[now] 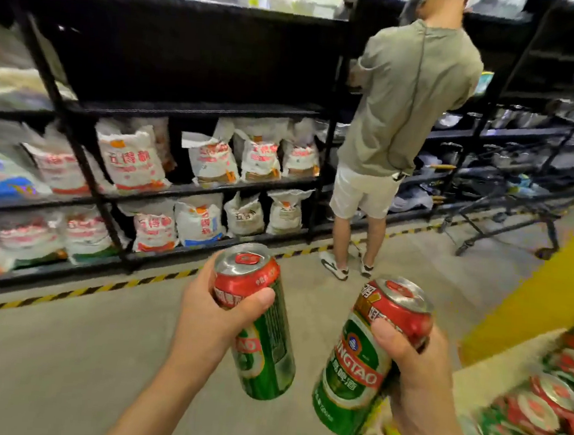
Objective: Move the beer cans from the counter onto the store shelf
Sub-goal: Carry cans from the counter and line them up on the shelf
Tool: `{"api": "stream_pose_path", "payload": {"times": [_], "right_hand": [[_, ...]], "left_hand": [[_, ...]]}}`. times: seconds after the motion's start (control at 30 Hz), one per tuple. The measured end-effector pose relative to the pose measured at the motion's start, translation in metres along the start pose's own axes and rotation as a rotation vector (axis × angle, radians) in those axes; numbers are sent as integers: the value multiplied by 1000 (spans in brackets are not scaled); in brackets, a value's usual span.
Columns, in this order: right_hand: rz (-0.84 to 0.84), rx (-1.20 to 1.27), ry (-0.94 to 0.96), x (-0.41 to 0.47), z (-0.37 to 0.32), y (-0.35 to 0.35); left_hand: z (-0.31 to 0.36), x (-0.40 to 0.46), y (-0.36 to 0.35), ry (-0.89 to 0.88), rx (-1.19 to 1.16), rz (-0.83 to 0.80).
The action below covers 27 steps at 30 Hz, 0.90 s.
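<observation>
My left hand grips a green and red beer can, held upright over the aisle floor. My right hand grips a second beer can of the same kind, tilted slightly. Both cans are in the air in front of me. At the lower right, several more beer cans stand packed together on the pale counter. The black store shelf rises across the aisle, its middle level dark and bare.
White sacks fill the lower shelf levels. A person in a green shirt stands at the shelving to the right, back turned. A black trolley frame sits behind that person. Yellow-black tape lines the floor.
</observation>
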State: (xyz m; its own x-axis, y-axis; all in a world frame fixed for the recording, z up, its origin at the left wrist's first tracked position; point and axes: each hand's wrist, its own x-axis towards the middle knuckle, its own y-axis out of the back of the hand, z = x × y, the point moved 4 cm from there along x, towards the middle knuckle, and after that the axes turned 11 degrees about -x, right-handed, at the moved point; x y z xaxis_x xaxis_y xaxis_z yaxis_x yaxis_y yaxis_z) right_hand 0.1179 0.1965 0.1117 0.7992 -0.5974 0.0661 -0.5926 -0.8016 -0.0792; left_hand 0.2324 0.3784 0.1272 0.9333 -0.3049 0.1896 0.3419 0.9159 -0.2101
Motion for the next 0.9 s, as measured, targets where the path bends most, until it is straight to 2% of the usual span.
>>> {"api": "stream_pose_path", "payload": {"times": [0.17,0.37,0.7,0.9], "right_hand": [[-95,-26,-33,48,25,-124],[-173,-43,-49,102,44,-246],[-266,-129,-71,262,66,-368],[-354,-133,-72,379,68,-436]], "left_hand": [[17,52,116,-27,141,156],[28,122,213,-22,200,243],[7,289,281,-17,190,338],[8,396,311,-39,222,480]]}}
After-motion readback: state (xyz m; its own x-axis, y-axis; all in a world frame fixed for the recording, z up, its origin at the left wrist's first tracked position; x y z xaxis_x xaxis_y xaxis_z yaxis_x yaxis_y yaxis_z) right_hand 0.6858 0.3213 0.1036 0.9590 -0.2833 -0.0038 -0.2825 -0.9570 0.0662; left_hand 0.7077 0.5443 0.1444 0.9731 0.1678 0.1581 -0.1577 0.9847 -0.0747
